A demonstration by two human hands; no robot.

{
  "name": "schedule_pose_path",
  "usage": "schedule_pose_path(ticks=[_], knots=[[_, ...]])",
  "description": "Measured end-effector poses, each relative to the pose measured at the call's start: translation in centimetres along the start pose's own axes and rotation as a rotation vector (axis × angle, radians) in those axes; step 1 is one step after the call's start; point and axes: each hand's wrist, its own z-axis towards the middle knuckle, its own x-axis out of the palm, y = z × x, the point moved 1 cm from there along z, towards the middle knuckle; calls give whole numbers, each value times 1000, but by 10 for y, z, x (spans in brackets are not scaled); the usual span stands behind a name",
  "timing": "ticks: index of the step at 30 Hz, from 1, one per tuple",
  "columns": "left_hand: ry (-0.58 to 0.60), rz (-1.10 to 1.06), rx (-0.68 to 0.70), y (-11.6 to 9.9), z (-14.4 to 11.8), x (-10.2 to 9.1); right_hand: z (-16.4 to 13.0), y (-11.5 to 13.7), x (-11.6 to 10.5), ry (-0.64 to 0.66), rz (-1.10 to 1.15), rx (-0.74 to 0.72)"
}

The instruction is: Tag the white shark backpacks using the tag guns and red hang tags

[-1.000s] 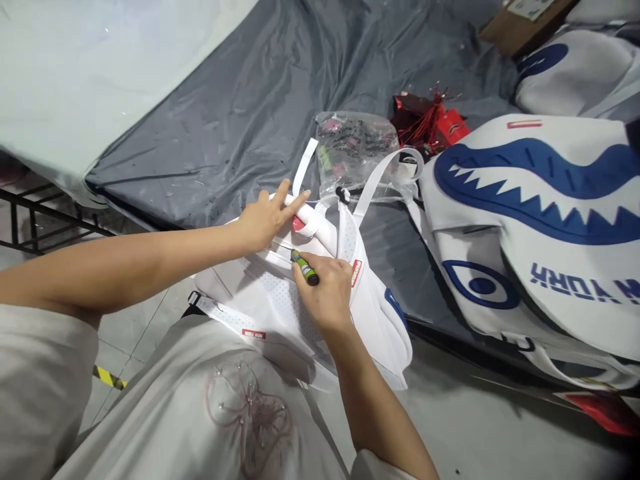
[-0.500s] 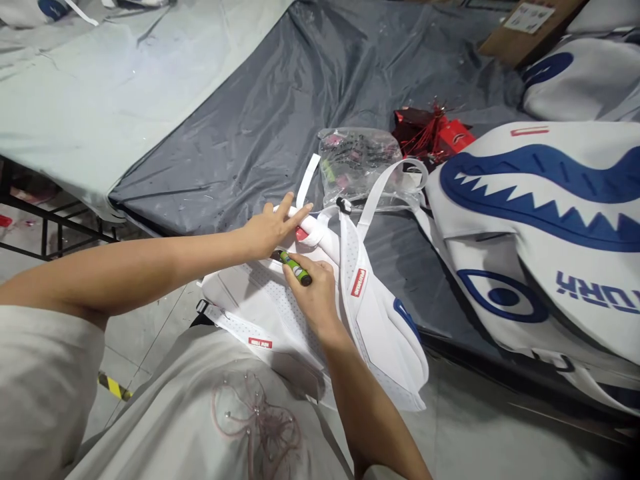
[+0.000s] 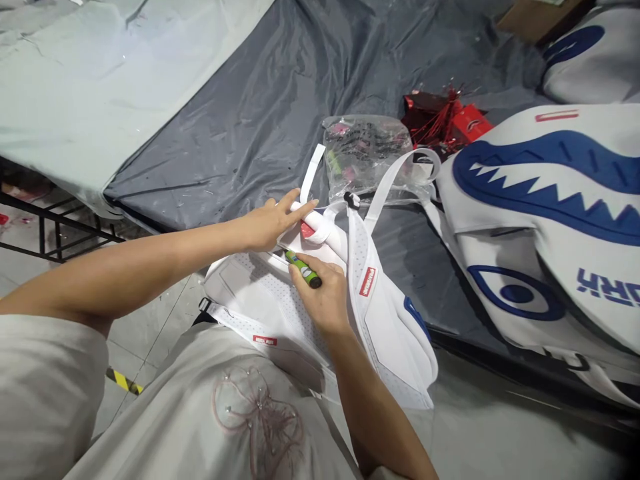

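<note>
A white backpack leans from my lap against the table edge, its straps and dotted mesh back panel facing up. My left hand lies flat across its top edge, fingers spread, near the carry handle and a small red piece. In my right hand is a thick green marker-like pen with a black end. Its tip points at the panel seam just below my left palm; the exact contact is hidden. A white strap end stands up beyond my left fingers.
A clear plastic bag with small coloured items lies behind the backpack. Red tags with strings are farther back. Another white backpack with blue shark teeth lies at right, near a cardboard box. Dark grey sheeting covers the table.
The view has shifted slightly, moving the scene a little rightward. Both hands stay at about the same place on the backpack, with the pen still in my right hand.
</note>
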Motion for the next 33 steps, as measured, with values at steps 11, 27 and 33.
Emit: schedule_pose_path(ticks=[11,27,33], knots=[[-59,-172,-24,9,3,14,1,9,19,-4,-94,-67],[7,-144,-13,13,13,17,1,13,23,-13,-156,-17],[32,-158,-1,13,12,13,3,15,26,-3,-132,-7]])
